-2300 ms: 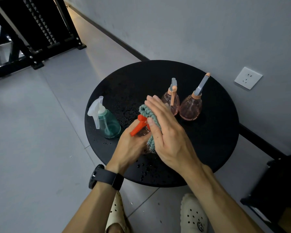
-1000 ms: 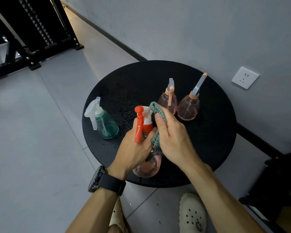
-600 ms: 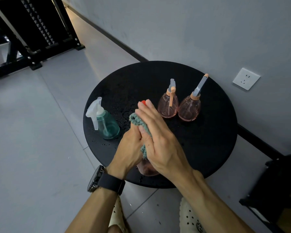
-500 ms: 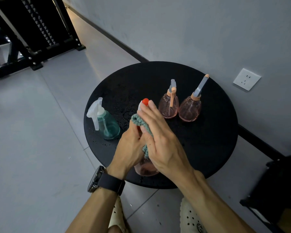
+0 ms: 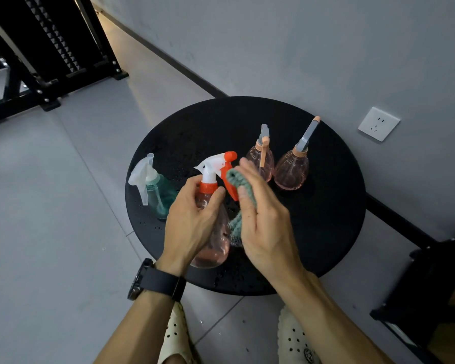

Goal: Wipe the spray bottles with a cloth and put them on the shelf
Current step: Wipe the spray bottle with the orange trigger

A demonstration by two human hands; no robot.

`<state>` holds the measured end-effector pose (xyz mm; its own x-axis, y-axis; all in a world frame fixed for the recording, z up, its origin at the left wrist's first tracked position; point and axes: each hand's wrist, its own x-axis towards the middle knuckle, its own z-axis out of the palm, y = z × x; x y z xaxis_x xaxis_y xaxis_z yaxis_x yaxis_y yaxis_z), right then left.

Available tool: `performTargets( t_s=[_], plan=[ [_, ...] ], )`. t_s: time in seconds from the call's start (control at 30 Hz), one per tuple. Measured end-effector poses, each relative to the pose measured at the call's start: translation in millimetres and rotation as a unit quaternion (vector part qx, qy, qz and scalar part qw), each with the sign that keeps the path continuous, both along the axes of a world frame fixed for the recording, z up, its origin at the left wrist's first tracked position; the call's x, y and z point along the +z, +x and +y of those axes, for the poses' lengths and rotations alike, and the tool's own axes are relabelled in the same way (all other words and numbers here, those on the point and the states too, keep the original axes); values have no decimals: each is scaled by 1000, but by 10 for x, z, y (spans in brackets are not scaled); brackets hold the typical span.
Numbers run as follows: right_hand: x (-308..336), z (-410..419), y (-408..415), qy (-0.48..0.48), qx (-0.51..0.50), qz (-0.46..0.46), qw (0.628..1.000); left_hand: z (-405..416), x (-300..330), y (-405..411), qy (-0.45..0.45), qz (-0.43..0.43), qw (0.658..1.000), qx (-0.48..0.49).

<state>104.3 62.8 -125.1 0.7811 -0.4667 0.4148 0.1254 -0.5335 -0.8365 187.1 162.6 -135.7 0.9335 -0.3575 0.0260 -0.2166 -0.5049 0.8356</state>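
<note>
Pink spray bottle [image 5: 212, 233] up off the round black table [image 5: 326, 232], we're mid-wipe!
Our left hand [image 5: 195, 222] curls round its neck under the orange-and-white trigger head; our right hand [image 5: 263, 219] pinches the green cloth [image 5: 238, 187] against the trigger, fingers mostly straight. Teal bottle [image 5: 159, 195] stands left, two pink bottles [image 5: 260, 160] behind.

No readable text or labels.
</note>
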Motion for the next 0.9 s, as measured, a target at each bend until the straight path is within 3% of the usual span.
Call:
performTargets(
  t_s=[0.1, 0.2, 0.4, 0.63, 0.77, 0.9],
  plan=[
    [37, -54, 17, -4, -77, -52, 996, -8, -46, 0, 39, -28, 999, 8],
    [51, -92, 51, -70, -75, -60, 993, -48, -38, -49, 70, -42, 997, -1],
    [-134, -30, 183, -211, 5, 32, 977, -91, -46, -151, 117, -102, 987, -42],
    [-238, -94, 179, -276, -20, 99, 956, -63, -56, -152, 157, -114, 981, -28],
    [-210, -184, 134, -231, -68, 116, 964, -38, -60, -132, 164, -103, 981, -22],
    [-62, -184, 83, -63, -63, 123, 988, -37, -61, -133, 166, -92, 981, -24]
  ],
)
